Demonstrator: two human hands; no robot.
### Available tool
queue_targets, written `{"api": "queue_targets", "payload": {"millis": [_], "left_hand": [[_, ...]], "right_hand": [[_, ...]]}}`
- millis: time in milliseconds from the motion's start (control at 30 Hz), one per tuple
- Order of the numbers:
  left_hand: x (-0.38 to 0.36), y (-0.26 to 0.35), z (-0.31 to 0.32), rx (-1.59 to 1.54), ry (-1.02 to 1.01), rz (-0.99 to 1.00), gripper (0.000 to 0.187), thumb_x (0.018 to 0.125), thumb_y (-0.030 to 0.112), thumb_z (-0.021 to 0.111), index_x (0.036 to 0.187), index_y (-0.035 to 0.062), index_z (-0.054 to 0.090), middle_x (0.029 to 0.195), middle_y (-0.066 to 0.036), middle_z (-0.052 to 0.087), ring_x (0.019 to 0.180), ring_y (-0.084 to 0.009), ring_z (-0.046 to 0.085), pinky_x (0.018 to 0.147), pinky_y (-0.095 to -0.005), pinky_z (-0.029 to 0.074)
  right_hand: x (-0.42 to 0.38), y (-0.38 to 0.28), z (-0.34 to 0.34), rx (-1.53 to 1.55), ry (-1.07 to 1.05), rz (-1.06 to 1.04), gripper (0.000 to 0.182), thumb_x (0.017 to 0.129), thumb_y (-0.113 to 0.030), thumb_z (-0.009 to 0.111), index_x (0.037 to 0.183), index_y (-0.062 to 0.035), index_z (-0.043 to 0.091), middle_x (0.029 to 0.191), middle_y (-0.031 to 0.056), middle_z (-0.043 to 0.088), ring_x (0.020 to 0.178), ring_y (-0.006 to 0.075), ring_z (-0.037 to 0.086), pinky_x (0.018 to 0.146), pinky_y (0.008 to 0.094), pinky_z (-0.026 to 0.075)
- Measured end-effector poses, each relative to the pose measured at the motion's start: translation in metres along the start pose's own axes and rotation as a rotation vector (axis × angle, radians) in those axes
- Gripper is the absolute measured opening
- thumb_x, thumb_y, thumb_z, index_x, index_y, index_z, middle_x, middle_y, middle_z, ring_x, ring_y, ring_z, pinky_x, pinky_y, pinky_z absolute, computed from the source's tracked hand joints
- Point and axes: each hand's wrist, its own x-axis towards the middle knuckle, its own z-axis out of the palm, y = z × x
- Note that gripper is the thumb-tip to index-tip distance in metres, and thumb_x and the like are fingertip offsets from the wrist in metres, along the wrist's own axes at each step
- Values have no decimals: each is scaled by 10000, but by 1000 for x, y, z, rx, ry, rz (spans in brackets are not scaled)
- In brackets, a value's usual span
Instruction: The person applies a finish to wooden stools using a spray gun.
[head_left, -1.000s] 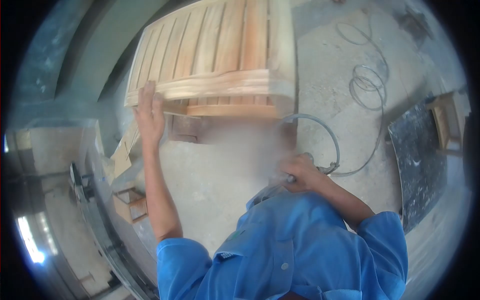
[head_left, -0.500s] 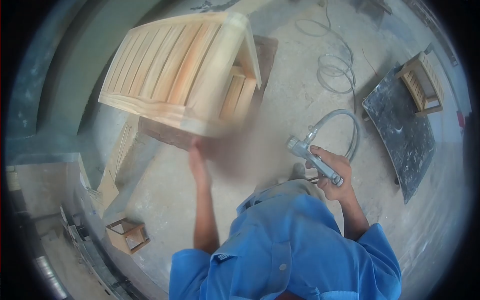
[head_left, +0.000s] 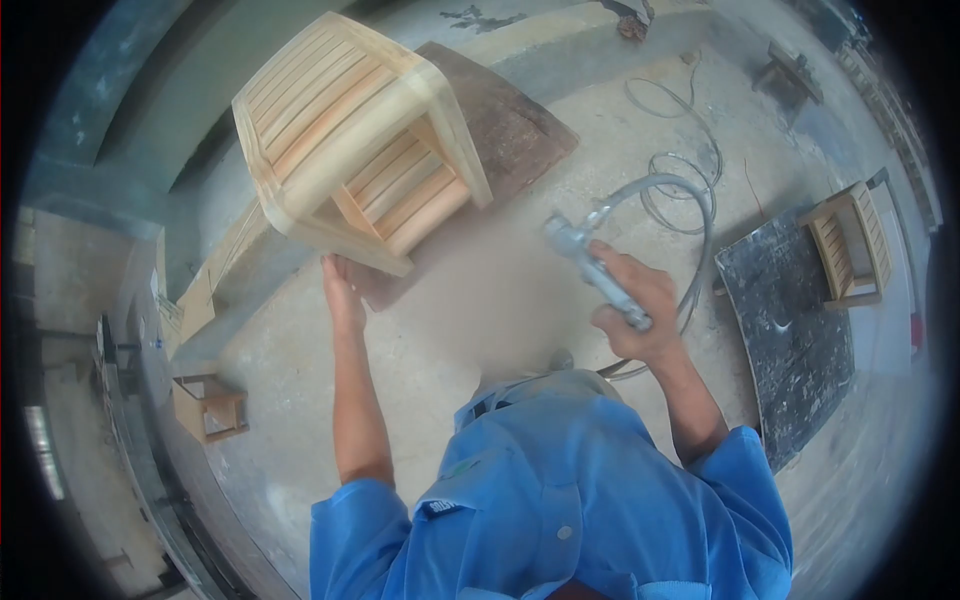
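Note:
My right hand (head_left: 642, 305) is wrapped round a metal spray gun (head_left: 600, 270), its nozzle end toward the upper left. A grey hose (head_left: 672, 182) arcs from the gun over the wrist. At the near left stands a pale wooden slatted bench (head_left: 335, 105) with a lower slatted shelf, tilted in my view. It rests on a brown board (head_left: 500, 130). Close by the bench's near lower corner, my left hand (head_left: 343, 298) reaches up with fingers extended. The fingertips are at the board's edge; their exact contact is partly hidden.
Coils of hose (head_left: 685, 190) lie on the concrete floor. On the right, a second slatted bench (head_left: 850, 245) sits on a dark paint-spattered board (head_left: 795, 340). A small wooden frame (head_left: 212, 408) stands at lower left. A blurred patch covers the middle of the view.
The bench and the brown board have turned, showing more of the bench's open end and shelf. My left hand has moved left and up slightly; the spray gun has moved up and left.

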Motion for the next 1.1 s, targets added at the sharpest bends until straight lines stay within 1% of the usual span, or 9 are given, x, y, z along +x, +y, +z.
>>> {"api": "queue_targets", "payload": {"millis": [167, 367, 467, 567, 667, 800, 867, 967, 1100], "left_hand": [[-1, 5, -5, -10, 60, -37, 726, 1012, 581, 201, 1553, 100, 151, 1627, -90, 137, 1498, -301, 102, 1129, -673, 43], [-15, -13, -29, 17, 131, -55, 743, 1001, 609, 220, 1540, 98, 218, 1608, -78, 225, 1496, -287, 125, 1126, -672, 61], [-41, -68, -54, 51, 155, -104, 767, 983, 642, 256, 1534, 108, 256, 1596, -75, 261, 1486, -289, 171, 1117, -672, 97], [-87, -159, -88, 52, 232, -309, 772, 961, 663, 320, 1506, 117, 331, 1560, -66, 345, 1443, -286, 281, 1086, -654, 200], [-161, -272, -125, 25, 265, -641, 664, 948, 619, 442, 1415, 147, 443, 1420, -75, 511, 1288, -331, 463, 981, -670, 328], [-261, -318, -130, 45, 163, -940, 632, 972, 513, 464, 1436, 95, 371, 1412, -147, 500, 1276, -385, 471, 998, -664, 332], [-282, -323, -134, -1, 214, -948, 633, 976, 496, 465, 1444, 86, 356, 1412, -157, 498, 1271, -387, 477, 998, -661, 333], [-277, -313, -137, -29, 318, -910, 614, 978, 471, 475, 1439, 84, 348, 1401, -167, 507, 1257, -378, 493, 979, -643, 362], [-222, -274, -149, -37, 436, -725, 612, 970, 483, 493, 1417, 88, 358, 1391, -158, 519, 1256, -346, 505, 970, -614, 389]], "right_hand": [[-60, 71, 31, -178, -152, 211, 576, 779, -341, 774, 1251, -44, 629, 832, 202, 687, 694, 355, 677, 616, 386, 530], [-112, 106, 45, -300, -381, 393, 555, 803, -410, 738, 1223, -58, 651, 873, 232, 691, 752, 381, 690, 661, 428, 536], [-96, 99, 38, -198, -251, 335, 532, 794, -336, 764, 1229, -54, 647, 890, 225, 698, 758, 379, 691, 668, 404, 540], [-43, 52, 17, 3, -88, 214, 517, 769, -221, 789, 1227, -33, 642, 906, 215, 702, 746, 332, 705, 663, 368, 542], [-2, 8, -9, 184, -156, 193, 495, 826, -194, 702, 1247, 46, 602, 949, 180, 712, 812, 175, 694, 738, 295, 534], [30, -12, -2, 358, -226, -26, 469, 827, -177, 688, 1227, 56, 612, 957, 179, 715, 822, 206, 714, 733, 301, 540], [45, -19, 5, 332, -352, -44, 474, 814, -158, 686, 1226, 62, 608, 959, 186, 715, 831, 232, 722, 731, 306, 544], [56, -15, 35, 371, -340, -130, 487, 784, -136, 686, 1232, 39, 612, 966, 195, 714, 844, 272, 726, 732, 313, 547], [34, 20, 79, 241, -424, 97, 526, 780, -249, 785, 1229, -19, 637, 916, 202, 703, 751, 313, 703, 672, 347, 535]]}}
